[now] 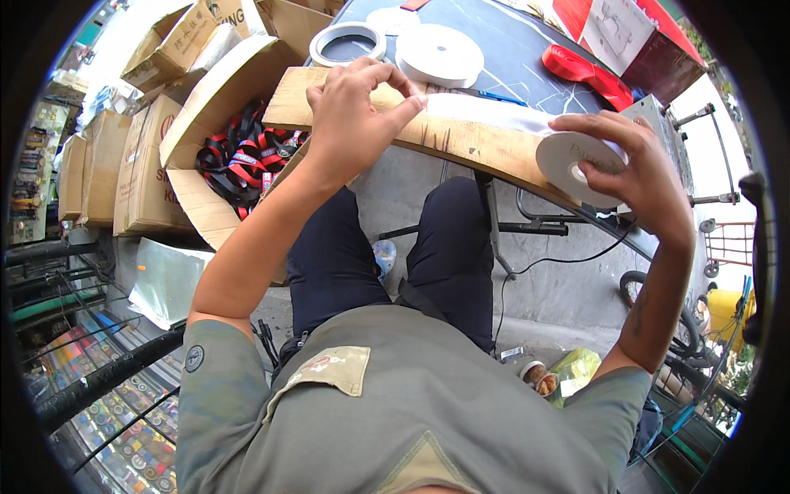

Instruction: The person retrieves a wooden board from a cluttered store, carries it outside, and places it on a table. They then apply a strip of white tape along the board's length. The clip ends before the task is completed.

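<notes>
A strip of white ribbon [485, 110] stretches over a wooden board [494, 146] at the table's near edge. My left hand [358, 115] pinches the ribbon's left end between thumb and forefinger, above the board. The ribbon runs right to a roll of white ribbon [564, 156] standing on edge in front of the board's right end. My right hand [642, 165] is closed around that roll, thumb on its near face and fingers over the top. Some dark marks show on the board's front edge.
Behind the board, the dark marbled table [527, 49] holds a large white roll [440, 56], a ring-shaped roll [348, 31] and a red ribbon [568, 62]. An open cardboard box [222, 107] of black-and-red straps stands left. A black cable [568, 260] hangs below the table at right.
</notes>
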